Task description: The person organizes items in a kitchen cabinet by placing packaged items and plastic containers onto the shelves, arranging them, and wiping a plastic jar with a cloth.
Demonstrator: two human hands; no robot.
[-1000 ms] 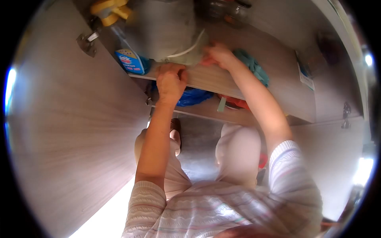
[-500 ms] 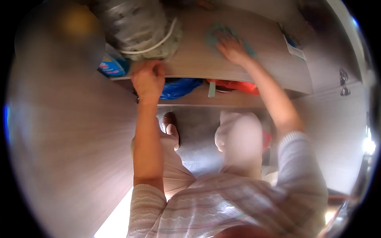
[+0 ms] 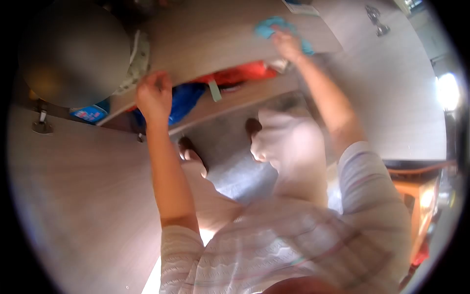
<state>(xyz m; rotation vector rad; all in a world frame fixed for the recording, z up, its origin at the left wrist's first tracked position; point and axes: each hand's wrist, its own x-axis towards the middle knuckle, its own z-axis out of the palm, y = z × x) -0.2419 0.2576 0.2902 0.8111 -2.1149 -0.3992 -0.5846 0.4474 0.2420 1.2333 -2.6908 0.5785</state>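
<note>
My right hand (image 3: 288, 45) is on a turquoise cloth (image 3: 270, 25) that lies bunched on the wooden shelf (image 3: 210, 36), its fingers closed on the fabric. My left hand (image 3: 154, 95) is curled at the front edge of the same shelf; whatever its fingers hold, if anything, cannot be made out. Close by it, a pale patterned thing (image 3: 139, 61) rests on the shelf, partly cut off by a blurred dark round shape. Under the shelf edge show a blue plastic bag (image 3: 186, 102), a red bag (image 3: 245, 73) and a pale green strip (image 3: 214, 91).
Cabinet doors stand open on both sides, with a metal hinge (image 3: 43, 121) at left and another hinge (image 3: 377, 20) at right. A blue labelled package (image 3: 90, 113) sits at the shelf's left end. An orange wooden piece of furniture (image 3: 421, 196) is behind at right.
The view has turned and shifted, so the shelf now slants. My right hand's fingers, spread flat over the cloth before, are now drawn in on it. My left hand stays curled by the shelf edge.
</note>
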